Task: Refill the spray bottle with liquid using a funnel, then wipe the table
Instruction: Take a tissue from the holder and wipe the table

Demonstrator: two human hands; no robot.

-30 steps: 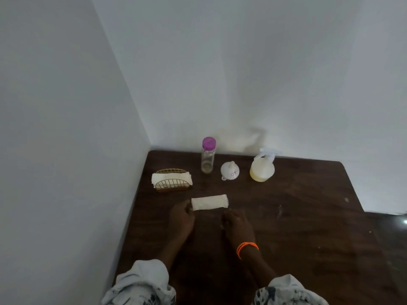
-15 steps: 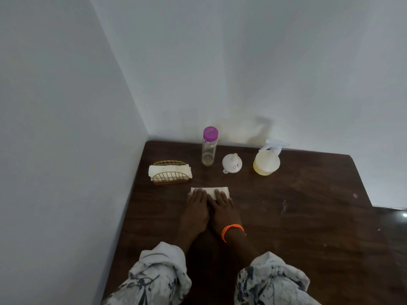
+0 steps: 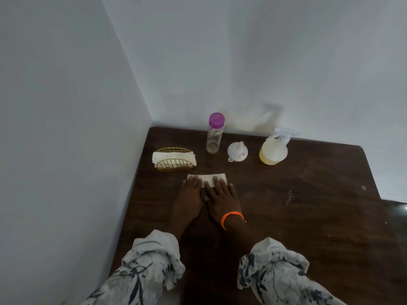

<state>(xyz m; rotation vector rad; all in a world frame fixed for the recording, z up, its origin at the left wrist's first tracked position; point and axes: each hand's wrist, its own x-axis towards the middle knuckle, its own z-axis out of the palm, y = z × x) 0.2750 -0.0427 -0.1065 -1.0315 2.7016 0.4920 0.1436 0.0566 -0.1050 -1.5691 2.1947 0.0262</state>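
Both hands, left hand (image 3: 191, 194) and right hand (image 3: 222, 198), press flat on the folded tissue (image 3: 207, 177); pushing toward frame top risks toppling the funnel (image 3: 237, 151).

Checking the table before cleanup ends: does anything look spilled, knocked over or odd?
Pale specks mark the table right of both hands, which press flat on the folded paper towel. The funnel sits spout up. Nothing is toppled.

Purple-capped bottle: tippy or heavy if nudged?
The purple-capped bottle is tall, narrow and upright, so a nudge near the cap probably tips it. It looks nearly empty, so likely light. Being round, it may roll once down.
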